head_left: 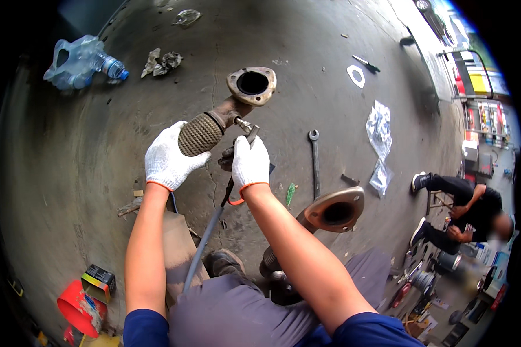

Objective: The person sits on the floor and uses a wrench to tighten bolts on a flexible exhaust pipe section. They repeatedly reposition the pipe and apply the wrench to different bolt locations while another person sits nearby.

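My left hand (pixel 172 155) wears a white knitted glove and is closed round the braided section (pixel 201 134) of an exhaust pipe, whose rusty three-hole flange (pixel 252 85) points up and away. On the pipe's side, a small silver fitting (pixel 243 124) sticks out toward my right hand (pixel 250 164), also gloved. Its fingers are closed on a grey metal tool (pixel 253 133) that meets the fitting; the tool's exact kind is hidden. A black lead with a grey sleeve (pixel 204 242) runs from below that hand to my lap.
A second flanged pipe (pixel 336 213) lies by my right forearm, near an open-end wrench (pixel 315 159). Beyond are plastic bags (pixel 379 133), a gasket (pixel 356 76) and a screwdriver (pixel 366 63). Bottles (pixel 84 62) lie far left. Another person (pixel 469 208) sits at the right.
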{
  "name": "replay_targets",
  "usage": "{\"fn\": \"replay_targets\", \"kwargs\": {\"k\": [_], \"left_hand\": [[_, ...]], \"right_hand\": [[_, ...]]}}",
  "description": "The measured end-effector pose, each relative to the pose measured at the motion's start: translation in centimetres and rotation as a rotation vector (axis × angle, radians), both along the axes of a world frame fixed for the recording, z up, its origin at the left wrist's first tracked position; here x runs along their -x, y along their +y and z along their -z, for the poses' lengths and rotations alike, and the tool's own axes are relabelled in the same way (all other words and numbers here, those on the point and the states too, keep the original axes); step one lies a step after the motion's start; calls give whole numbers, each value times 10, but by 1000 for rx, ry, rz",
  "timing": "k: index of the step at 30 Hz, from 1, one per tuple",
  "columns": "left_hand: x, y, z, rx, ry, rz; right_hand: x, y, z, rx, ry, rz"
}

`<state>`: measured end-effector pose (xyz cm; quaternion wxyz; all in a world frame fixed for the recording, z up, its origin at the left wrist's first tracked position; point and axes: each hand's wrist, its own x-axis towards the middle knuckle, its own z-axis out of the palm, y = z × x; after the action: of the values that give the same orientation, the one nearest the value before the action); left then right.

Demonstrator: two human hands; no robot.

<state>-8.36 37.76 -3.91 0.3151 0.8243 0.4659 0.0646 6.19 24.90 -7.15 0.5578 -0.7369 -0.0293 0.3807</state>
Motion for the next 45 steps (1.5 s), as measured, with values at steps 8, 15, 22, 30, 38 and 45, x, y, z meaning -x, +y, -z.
{"fn": "replay_targets", "kwargs": {"k": [8,15,22,30,38,45], "left_hand": [[-1,-5,14,-64,-48,-5],[1,-4,27,-136,-60,32],[0,-3,28,-124,-48,25],[2,-2,31,-108,-78,12],[-1,-4,23,-119,-43,34],[1,-3,22,-114,-48,40]], "right_hand": [[10,0,-27,99,-336,-44],[10,-4,-32,15,-213,27],[8,5,-27,-10,-158,13],[4,18,-18,71,-204,-42],[16,11,-24,2,-222,50],[27,-14,-4,-145,-24,177]]}}
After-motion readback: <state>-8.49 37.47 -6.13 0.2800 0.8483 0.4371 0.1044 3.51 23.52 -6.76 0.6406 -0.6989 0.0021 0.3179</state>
